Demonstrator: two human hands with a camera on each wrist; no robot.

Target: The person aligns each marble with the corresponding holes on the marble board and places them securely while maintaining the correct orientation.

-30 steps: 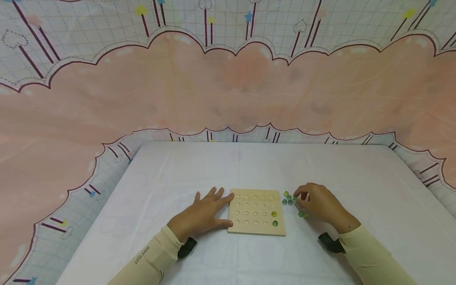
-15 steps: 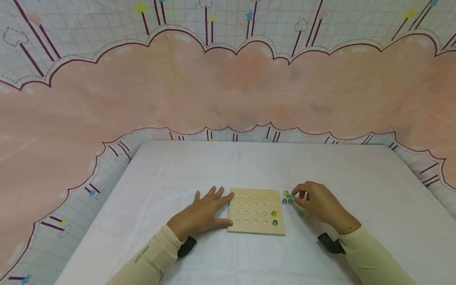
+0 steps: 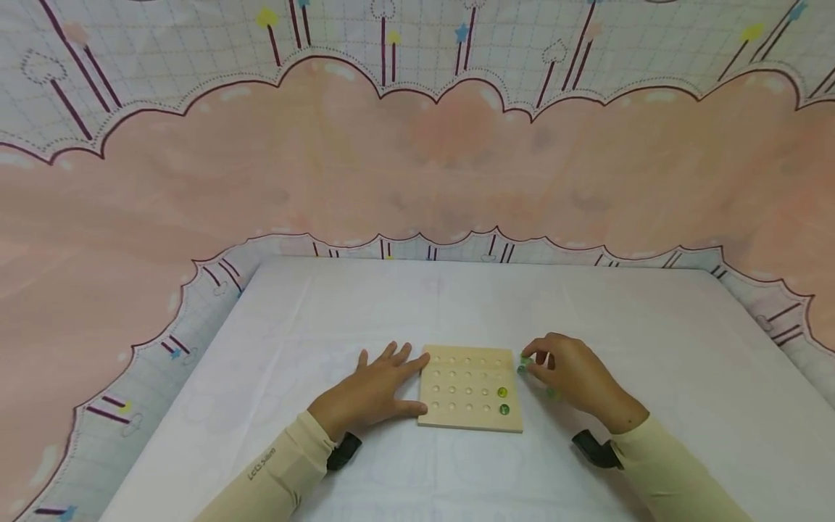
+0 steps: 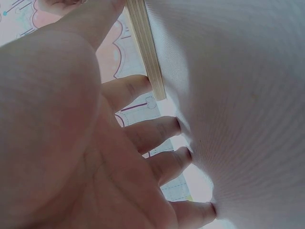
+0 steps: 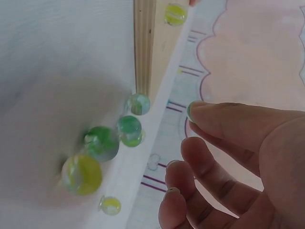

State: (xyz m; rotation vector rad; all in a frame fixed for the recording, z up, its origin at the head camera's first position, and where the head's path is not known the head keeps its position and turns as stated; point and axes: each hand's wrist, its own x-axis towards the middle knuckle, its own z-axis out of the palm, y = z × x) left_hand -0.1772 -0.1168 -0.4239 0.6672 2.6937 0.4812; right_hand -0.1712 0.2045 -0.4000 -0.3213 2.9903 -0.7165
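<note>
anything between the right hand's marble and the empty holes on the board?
Nothing visible. The right hand pinches a small green glass marble beside the square wooden peg board. Only two green marbles sit in its right column; the remaining holes are open.

board (image 3: 471,388) between both hands; 2 marbles (image 3: 503,401) in its right holes

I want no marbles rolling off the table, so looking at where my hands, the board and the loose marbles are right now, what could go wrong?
The right hand pinches one marble only at its fingertips; it may slip and bounce. The loose marbles lie unguarded on the smooth cloth beside the wooden board, so a brushing finger could scatter them. The left hand merely rests against the board's edge, so a knock might shift it and unseat the two seated marbles.
</note>
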